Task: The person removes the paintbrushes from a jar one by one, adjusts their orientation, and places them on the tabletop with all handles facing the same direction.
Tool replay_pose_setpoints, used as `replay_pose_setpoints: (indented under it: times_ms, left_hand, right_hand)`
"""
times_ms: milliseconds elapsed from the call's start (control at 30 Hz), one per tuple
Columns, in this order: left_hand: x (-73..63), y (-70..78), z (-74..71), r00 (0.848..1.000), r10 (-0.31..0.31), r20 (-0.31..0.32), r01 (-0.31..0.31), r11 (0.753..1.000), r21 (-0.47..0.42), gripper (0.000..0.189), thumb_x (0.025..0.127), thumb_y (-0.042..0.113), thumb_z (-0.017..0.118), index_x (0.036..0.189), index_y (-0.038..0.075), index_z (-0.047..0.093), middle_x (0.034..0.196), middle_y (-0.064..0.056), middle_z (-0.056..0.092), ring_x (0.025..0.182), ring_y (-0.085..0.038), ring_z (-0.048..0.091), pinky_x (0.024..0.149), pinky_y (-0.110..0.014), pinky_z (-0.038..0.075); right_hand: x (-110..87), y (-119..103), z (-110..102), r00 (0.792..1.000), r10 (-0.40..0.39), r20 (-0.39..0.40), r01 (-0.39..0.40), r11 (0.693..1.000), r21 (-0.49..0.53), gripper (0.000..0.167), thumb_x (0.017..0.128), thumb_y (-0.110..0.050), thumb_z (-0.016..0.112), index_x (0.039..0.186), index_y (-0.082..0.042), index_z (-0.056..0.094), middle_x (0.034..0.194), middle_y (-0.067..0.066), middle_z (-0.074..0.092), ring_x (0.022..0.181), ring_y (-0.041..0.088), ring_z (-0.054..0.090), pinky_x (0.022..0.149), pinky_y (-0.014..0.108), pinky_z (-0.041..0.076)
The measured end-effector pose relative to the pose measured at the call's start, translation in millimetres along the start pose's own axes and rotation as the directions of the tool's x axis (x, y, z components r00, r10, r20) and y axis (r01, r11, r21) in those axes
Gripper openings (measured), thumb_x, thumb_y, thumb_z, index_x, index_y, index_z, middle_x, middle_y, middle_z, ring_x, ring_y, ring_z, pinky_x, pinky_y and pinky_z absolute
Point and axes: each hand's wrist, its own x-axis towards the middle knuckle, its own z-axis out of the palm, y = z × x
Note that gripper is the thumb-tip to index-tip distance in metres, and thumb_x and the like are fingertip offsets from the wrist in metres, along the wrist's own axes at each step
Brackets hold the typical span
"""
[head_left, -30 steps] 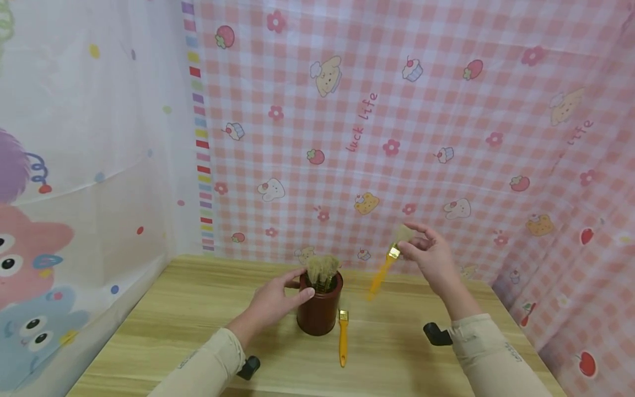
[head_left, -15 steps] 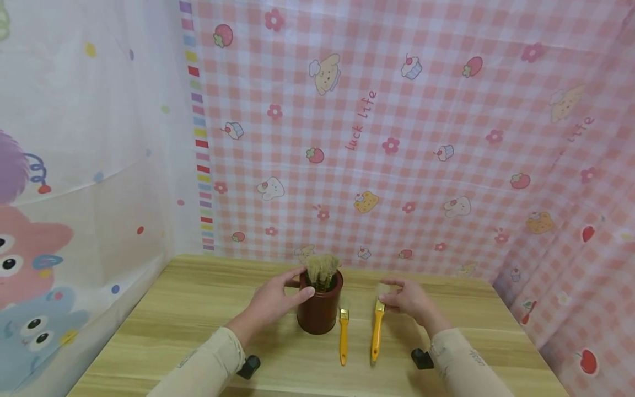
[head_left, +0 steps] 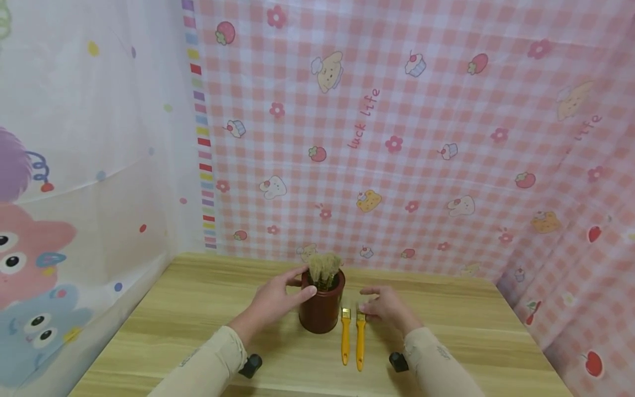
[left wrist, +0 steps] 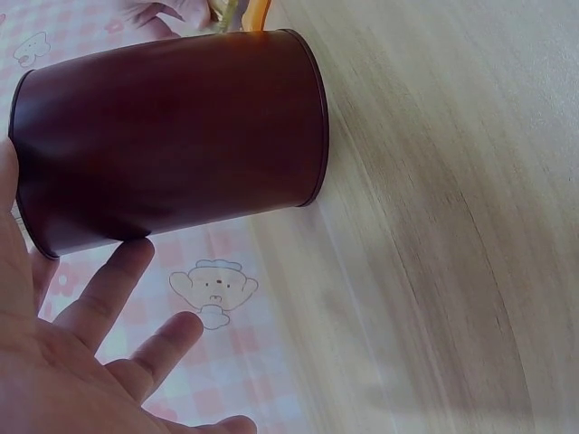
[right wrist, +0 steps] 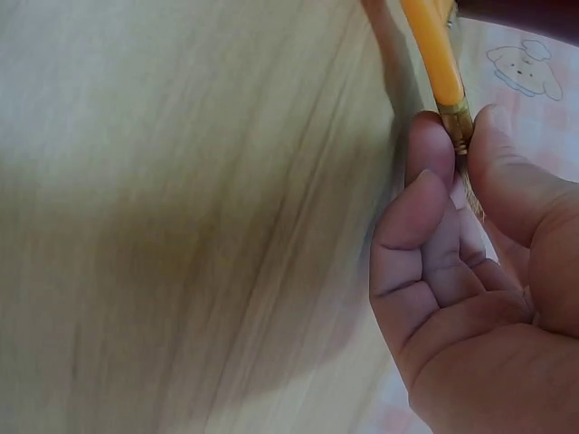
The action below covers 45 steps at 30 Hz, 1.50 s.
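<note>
1. The brown cup (head_left: pixel 319 317) stands upright on the tabletop (head_left: pixel 471 331), a bundle of upturned brushes (head_left: pixel 324 267) filling its mouth, tan bristles uppermost
2. The left grip (head_left: pixel 275 298) spans the brown cup near the rim, thumb to one side and fingers to the other, while its last two fingers splay clear of the wall
3. The right grip (head_left: pixel 389 309) pinches the held brush (head_left: pixel 360 344) at its metal ferrule (right wrist: pixel 457 125) between thumb and fingertips, the orange handle pointing back toward the person
4. The held brush is just right of the loose brush (head_left: pixel 345 344), near the brown cup; whether it touches the tabletop I cannot tell
5. With the pinch so near the bristles, the long handle seems likely to swing if the thumb slips, and could knock the loose brush askew
6. A hard push from the left grip, high on the rim, could tip the brown cup onto both brushes
7. The pink gingham backcloth (head_left: pixel 431 110) reads "luck life"; farther right a paler "life" shows, the word by it too faint
8. The left sleeve (head_left: pixel 205 358) and right sleeve (head_left: pixel 436 366) carry lettering too small to read; I make out no brand on cup or brushes
</note>
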Motion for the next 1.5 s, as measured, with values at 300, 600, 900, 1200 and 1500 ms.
replay_pose_setpoints:
  times_ms: [300,600,900,1200,1500]
  left_hand:
    - [-1.3,-1.9,-4.9,1.0,-0.007,-0.01,0.007,1.0,0.007,0.069,0.096,0.07,0.067,0.159,0.047,0.047,0.142,0.001,0.072,0.137,-0.038,0.064,0.108,-0.063,0.051]
    - [-3.6,-4.7,-9.5,1.0,-0.016,-0.02,0.016,1.0,0.011,0.07,0.096,0.07,0.067,0.159,0.047,0.047,0.142,-0.001,0.072,0.137,-0.039,0.064,0.107,-0.063,0.052]
    - [-2.4,-10.1,-12.2,0.999,-0.004,-0.032,0.004,1.0,0.01,0.069,0.096,0.071,0.066,0.159,0.047,0.048,0.142,0.0,0.072,0.136,-0.038,0.064,0.106,-0.064,0.051]
    - [3.9,-3.0,-1.2,0.999,0.042,0.03,-0.041,0.999,-0.017,0.071,0.096,0.073,0.064,0.16,0.051,0.044,0.146,-0.004,0.069,0.134,-0.038,0.066,0.107,-0.064,0.051]
    - [0.2,-1.9,-0.7,1.0,0.007,0.016,-0.006,1.0,-0.027,0.069,0.096,0.069,0.068,0.159,0.05,0.046,0.143,-0.002,0.071,0.132,-0.04,0.067,0.102,-0.062,0.055]
  right_hand:
    - [8.6,-5.6,13.1,0.999,0.001,-0.036,-0.002,1.0,-0.028,0.045,0.099,0.0,0.073,0.143,0.004,0.064,0.094,0.015,0.078,0.077,0.019,0.073,0.072,0.036,0.063]
    - [17.7,-9.9,21.8,0.999,0.001,-0.044,-0.002,0.999,-0.036,0.043,0.097,0.002,0.075,0.14,0.003,0.066,0.091,0.012,0.076,0.075,0.016,0.07,0.068,0.033,0.061]
    - [20.2,-12.1,26.8,0.998,-0.041,-0.039,0.041,0.999,-0.011,0.043,0.094,0.005,0.078,0.135,0.008,0.068,0.09,0.015,0.074,0.076,0.015,0.069,0.072,0.033,0.064]
    - [8.6,-3.5,16.6,0.997,-0.006,-0.08,0.006,1.0,-0.004,0.041,0.094,0.008,0.076,0.134,0.009,0.067,0.09,0.016,0.069,0.08,0.019,0.07,0.077,0.037,0.065]
    - [10.8,0.1,17.2,0.998,-0.012,-0.069,0.011,1.0,-0.011,0.044,0.093,0.007,0.077,0.136,0.008,0.067,0.088,0.012,0.067,0.078,0.017,0.069,0.075,0.036,0.065]
